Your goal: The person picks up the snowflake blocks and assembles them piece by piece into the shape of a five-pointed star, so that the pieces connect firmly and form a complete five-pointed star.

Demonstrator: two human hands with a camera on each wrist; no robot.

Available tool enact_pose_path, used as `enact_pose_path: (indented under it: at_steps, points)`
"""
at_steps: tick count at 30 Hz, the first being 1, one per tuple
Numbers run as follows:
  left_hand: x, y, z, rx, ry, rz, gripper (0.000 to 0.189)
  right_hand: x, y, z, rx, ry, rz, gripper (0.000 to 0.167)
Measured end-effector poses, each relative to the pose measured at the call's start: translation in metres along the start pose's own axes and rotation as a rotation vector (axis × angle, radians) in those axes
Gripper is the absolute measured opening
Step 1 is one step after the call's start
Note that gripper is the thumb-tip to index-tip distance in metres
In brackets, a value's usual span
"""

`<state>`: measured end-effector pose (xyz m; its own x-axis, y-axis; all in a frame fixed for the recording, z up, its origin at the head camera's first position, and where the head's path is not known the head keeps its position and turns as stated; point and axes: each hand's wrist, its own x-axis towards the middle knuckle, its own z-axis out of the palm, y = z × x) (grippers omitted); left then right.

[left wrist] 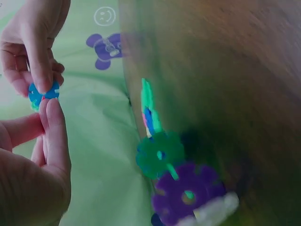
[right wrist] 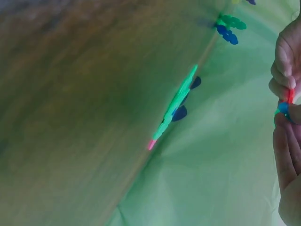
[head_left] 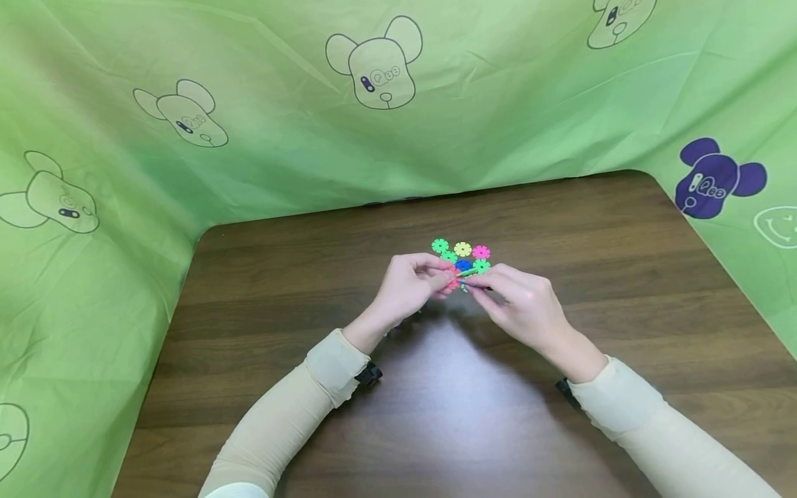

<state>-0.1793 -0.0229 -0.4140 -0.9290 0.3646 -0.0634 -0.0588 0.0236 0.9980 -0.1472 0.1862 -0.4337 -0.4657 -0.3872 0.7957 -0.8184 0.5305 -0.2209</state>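
In the head view both hands meet over the far middle of the table. My left hand (head_left: pixel 407 285) pinches a red notched plastic disc (head_left: pixel 454 278) between thumb and fingers. From the other side my right hand (head_left: pixel 526 304) pinches a blue notched disc (left wrist: pixel 35 95), whose edge meets the red one between the fingertips. A bit of green (right wrist: pixel 276 113) shows beside the blue disc in the right wrist view. The fingers cover much of these pieces.
Behind the hands lies a group of notched discs, among them a yellow one (head_left: pixel 463 249), a pink one (head_left: pixel 481 252) and a green one (head_left: pixel 440 245). A joined piece with a purple disc (left wrist: pixel 188 193) stands near my left wrist. Green cloth (head_left: pixel 280 138) hangs around the wooden table (head_left: pixel 261 277).
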Motion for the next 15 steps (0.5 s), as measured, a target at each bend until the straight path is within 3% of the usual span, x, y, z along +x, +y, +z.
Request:
enact_pose_path:
  at_steps: [4, 7, 10, 15]
  points:
    - [0.0005, 0.0048, 0.0014, -0.044, 0.019, 0.010, 0.012, 0.0045, -0.0014, -0.0009, -0.031, 0.035, -0.011, 0.024]
    - [0.0016, 0.0071, 0.0010, -0.062, 0.023, 0.018, 0.012, 0.0080, -0.0011, -0.0012, -0.026, 0.049, -0.012, 0.018]
    - [0.0031, 0.0061, -0.0004, -0.058, 0.021, 0.018, 0.012, 0.0100, -0.0005, -0.0007, -0.007, 0.028, -0.005, 0.007]
    - [0.0055, -0.0005, -0.0039, -0.043, 0.011, 0.012, 0.013, 0.0079, 0.0008, 0.0012, 0.016, -0.033, 0.029, 0.018]
